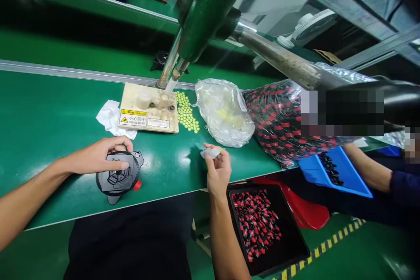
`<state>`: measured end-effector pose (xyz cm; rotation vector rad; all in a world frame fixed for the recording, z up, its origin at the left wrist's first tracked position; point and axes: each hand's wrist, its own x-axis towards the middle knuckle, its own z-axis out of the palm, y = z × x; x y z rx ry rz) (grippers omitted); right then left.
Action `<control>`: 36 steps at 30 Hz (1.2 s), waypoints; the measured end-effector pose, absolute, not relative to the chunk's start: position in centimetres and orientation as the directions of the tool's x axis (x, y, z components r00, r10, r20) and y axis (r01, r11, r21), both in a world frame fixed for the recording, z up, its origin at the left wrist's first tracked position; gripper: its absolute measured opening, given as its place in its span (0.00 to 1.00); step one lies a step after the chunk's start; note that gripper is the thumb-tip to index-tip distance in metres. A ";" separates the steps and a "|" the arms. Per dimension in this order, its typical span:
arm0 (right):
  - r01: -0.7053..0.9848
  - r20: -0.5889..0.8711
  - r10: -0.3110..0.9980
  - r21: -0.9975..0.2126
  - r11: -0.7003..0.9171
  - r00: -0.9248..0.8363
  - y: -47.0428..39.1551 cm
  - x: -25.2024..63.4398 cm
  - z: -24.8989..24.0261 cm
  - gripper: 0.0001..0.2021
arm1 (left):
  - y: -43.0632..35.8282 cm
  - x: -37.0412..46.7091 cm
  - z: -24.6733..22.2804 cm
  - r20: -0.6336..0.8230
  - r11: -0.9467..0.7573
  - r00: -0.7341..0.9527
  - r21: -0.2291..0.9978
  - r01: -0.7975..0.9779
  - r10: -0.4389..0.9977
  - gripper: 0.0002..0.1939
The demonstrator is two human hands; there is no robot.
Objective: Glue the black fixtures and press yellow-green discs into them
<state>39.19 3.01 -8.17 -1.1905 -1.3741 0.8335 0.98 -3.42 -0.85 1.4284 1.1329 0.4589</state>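
A gray disc-shaped device (131, 179) with a red knob (137, 185) is being held by the left hand (114, 157), its fingers being curled over the far rim and its thumb being pressed on the upper face; the device is being kept at the near edge of the green tabletop (49, 127). A small whitish scrap (210, 153) is being pinched between the thumb and fingers of the right hand (219, 168), above the tabletop's near edge. Beyond the hands, a green press (205, 13) is being carried over a pale base plate (131, 96), which is being flanked by a white cloth (110, 116) and yellow-green discs (187, 113). Yellow pieces are being contained in a clear plastic bag (223, 94). Below, red-and-black parts (256, 223) are being held in a black tray (287, 245).
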 end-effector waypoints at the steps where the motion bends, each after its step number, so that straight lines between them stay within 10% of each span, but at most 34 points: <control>1: 0.220 0.271 0.951 -0.946 0.236 0.146 3.5 40.1 -8.5 0.17 | -3.4 1.1 -0.8 -0.332 0.162 0.443 0.912 0.377 0.833 0.20; 8: 0.548 0.516 0.786 -0.788 0.280 0.340 2.2 41.4 -8.9 0.24 | -3.1 1.2 -0.8 -0.299 0.119 0.430 0.910 0.397 0.852 0.20; 14: 0.701 0.399 0.888 -0.564 0.436 -0.231 3.8 36.5 -8.4 0.22 | -3.2 1.1 -1.4 -0.269 0.121 0.442 0.935 0.334 0.856 0.20; 18: 0.788 0.336 0.899 -0.454 0.415 -0.280 7.1 34.8 -8.1 0.20 | -3.2 1.1 -1.5 -0.258 0.119 0.451 0.942 0.314 0.855 0.21; 28: 0.629 0.371 0.851 -0.573 0.526 -0.373 -0.2 33.5 -6.7 0.09 | -3.2 0.9 -1.6 -0.293 0.143 0.442 0.929 0.342 0.848 0.21; 36: 0.193 0.406 0.757 -0.804 0.562 -0.512 -0.5 27.4 -3.3 0.04 | -3.1 1.2 -1.8 -0.195 0.055 0.482 0.956 0.289 0.854 0.20</control>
